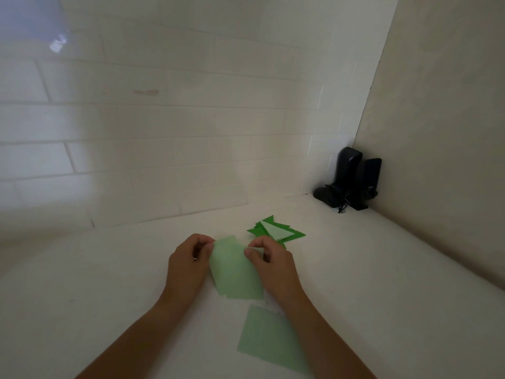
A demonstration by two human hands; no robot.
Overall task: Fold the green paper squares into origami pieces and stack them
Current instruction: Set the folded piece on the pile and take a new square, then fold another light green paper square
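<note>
— Hands, what are they doing?
— Left hand (188, 262) pinches the left top corner of a pale green paper square (235, 272); right hand (269, 262) pinches its right top corner, fingers curled. The sheet lies on the white table (109, 296) at picture centre.
— Other paper?
— Folded green pieces (276, 231) are piled at one o'clock, just beyond the right hand. A flat paper stack (269, 340) lies at five o'clock, partly under the right forearm.
— Anything else?
— Dark speakers (351, 180) stand in the corner at two o'clock.
</note>
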